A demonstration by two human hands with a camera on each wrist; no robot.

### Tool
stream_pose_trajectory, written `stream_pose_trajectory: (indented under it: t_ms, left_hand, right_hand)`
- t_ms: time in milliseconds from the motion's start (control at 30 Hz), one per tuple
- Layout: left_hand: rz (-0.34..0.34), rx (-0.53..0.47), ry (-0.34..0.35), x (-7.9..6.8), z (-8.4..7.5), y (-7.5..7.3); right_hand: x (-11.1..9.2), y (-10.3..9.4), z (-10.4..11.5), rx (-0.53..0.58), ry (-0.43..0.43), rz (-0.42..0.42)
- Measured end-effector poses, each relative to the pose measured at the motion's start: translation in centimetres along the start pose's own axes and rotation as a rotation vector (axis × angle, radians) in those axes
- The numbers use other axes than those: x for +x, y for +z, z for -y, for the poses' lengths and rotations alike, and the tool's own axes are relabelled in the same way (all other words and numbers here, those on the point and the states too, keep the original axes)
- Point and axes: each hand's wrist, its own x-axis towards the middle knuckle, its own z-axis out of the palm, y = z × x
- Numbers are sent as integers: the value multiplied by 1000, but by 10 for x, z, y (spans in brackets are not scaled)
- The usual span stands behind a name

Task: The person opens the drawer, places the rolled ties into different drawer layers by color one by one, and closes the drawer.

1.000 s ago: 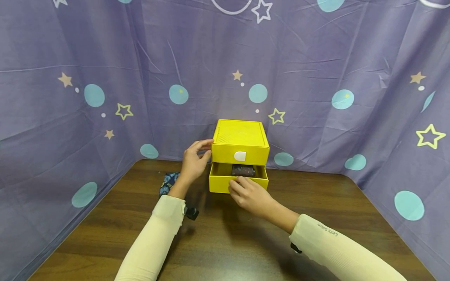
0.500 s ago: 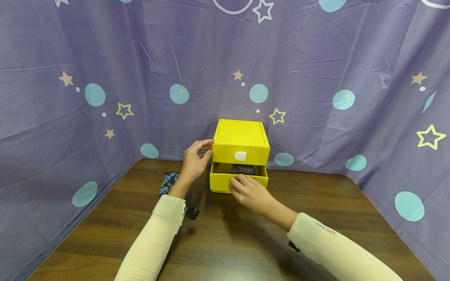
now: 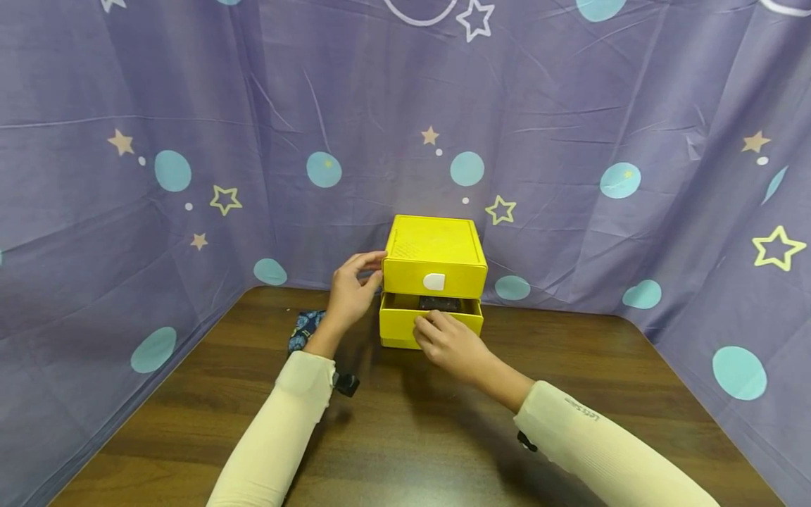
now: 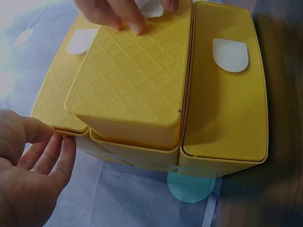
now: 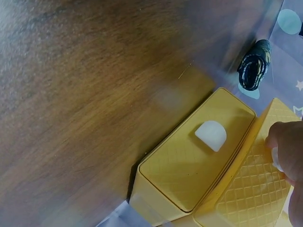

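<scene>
A yellow chest of three drawers (image 3: 435, 239) stands at the back of the wooden table. Its middle drawer (image 4: 132, 71) is partly pulled out over the bottom drawer (image 4: 222, 104). My right hand (image 3: 451, 345) pinches the white handle (image 4: 150, 7) of that middle drawer. A dark speckled bundle (image 3: 440, 303) lies inside the drawer, partly hidden by its front panel and the top drawer (image 3: 465, 280). At the chest's upper left corner, my left hand (image 3: 351, 290) touches the side with its fingers, the thumb lying at the front edge.
A rolled dark-blue patterned cloth (image 3: 305, 329) lies on the table (image 3: 380, 436) left of the chest, partly behind the left wrist. A purple curtain (image 3: 545, 120) with stars and dots hangs close behind the chest and along both sides.
The middle drawer has slid a little further into the chest with my right hand on it, so less of the dark bundle shows. My left hand has stayed in place.
</scene>
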Motion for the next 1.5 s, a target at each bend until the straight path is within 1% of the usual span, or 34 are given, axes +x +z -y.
stream_pose_trajectory:
  t_ms: [367,567,700,933,1200,1500]
  left_hand:
    - [-1,6,-9,0,-1,0]
    - [0,-2,-8,0,0,1]
    - [-2,0,-8,1,-1,1]
    - [2,7,-10,0,0,0]
    - [8,13,-12,-1,-1,0]
    - [-3,33,9,-1,-2,-1]
  right_hand:
    - [0,6,-2,-13,10,21]
    - [1,9,-3,16,36,46]
    - [2,12,-5,20,49,51]
    - [3,16,-6,36,66,87]
    - [3,20,-6,57,92,82]
    - [4,21,-8,68,107,105]
